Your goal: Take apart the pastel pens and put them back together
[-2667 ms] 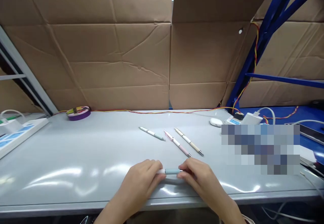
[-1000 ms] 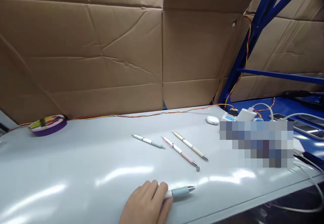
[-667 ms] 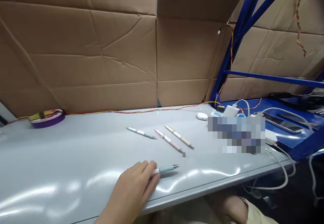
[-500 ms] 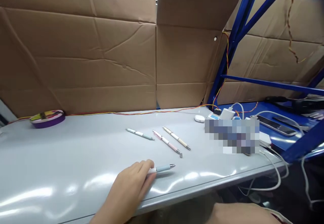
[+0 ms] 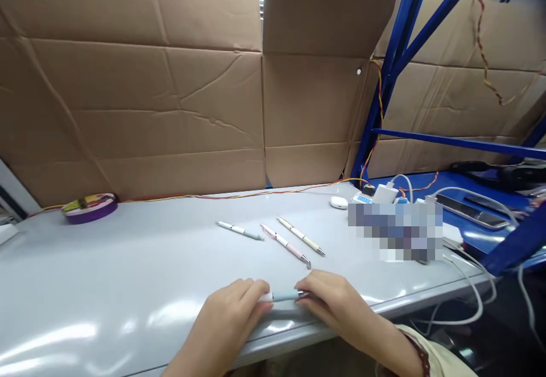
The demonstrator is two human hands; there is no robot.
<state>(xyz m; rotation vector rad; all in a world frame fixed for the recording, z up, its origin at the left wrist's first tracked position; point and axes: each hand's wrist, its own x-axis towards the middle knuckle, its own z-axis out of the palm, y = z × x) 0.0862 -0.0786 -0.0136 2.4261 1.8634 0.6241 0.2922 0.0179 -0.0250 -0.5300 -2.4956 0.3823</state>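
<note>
A white pen with a pale blue grip (image 5: 284,295) lies crosswise near the front edge of the grey table (image 5: 128,263). My left hand (image 5: 232,320) is closed on its white end. My right hand (image 5: 330,300) pinches its metal tip end. Farther back, three more pens lie side by side: a white and green pen (image 5: 240,230), a pink pen (image 5: 285,244) and a cream pen (image 5: 301,235).
A purple tape roll (image 5: 89,207) sits at the back left beside a red and yellow wire (image 5: 239,195). White earbud case (image 5: 339,202), chargers, cables and phones (image 5: 469,211) crowd the right on a blue shelf. Cardboard walls stand behind the table.
My right hand, out of view a second ago, has come back and taken the pen's tip end. My left hand has kept hold of the pen. The camera has swung slightly.
</note>
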